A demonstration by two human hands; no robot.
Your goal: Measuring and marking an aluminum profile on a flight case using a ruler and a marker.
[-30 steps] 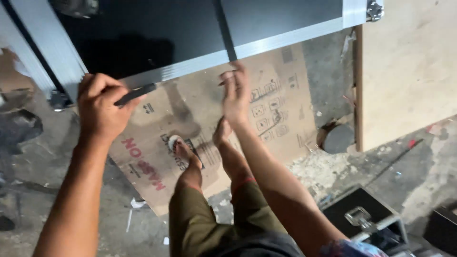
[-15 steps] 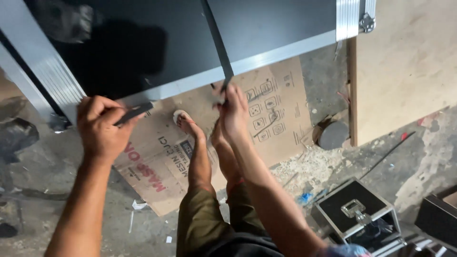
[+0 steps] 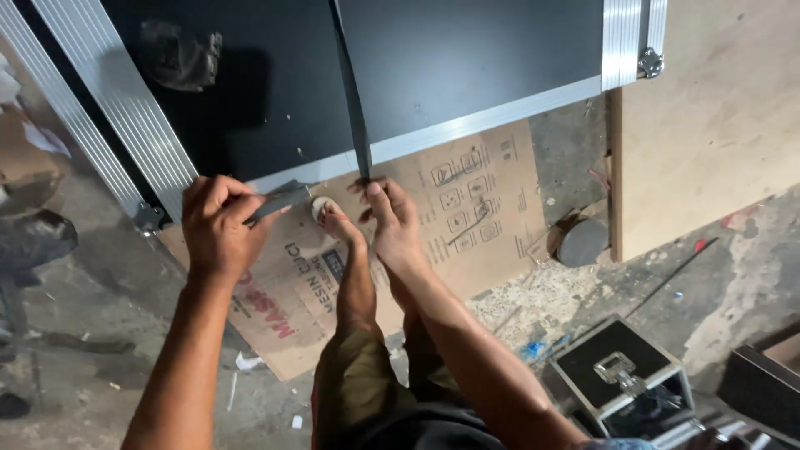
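At the far left, a ribbed aluminium edge strip point(image 3: 100, 108) runs diagonally down the side of a large black panel point(image 3: 467, 58), ending at a metal corner piece point(image 3: 148, 218) on the floor. Just right of it, the left hand point(image 3: 218, 227) is closed in a fist around a dark grey tool point(image 3: 279, 198), whose tip points right toward the panel's near aluminium edge point(image 3: 467, 129). Compared with a second ago, this hand sits lower and closer to the person's bare foot point(image 3: 333, 218), and the view has drawn in nearer to the panel, so the work appears to be settling on this near edge. The right hand point(image 3: 393, 223) has its fingers bent and pinched at the lower end of a thin black strip point(image 3: 350, 92) that runs up across the panel; earlier the hand lay more open beside it. Under the hands lies a flattened cardboard sheet point(image 3: 467, 208) on the concrete floor point(image 3: 75, 350). Farther right stand a plywood board point(image 3: 717, 108), a small round grey object point(image 3: 582, 242), and, near the bottom right, a small black case with a metal latch point(image 3: 621, 379).
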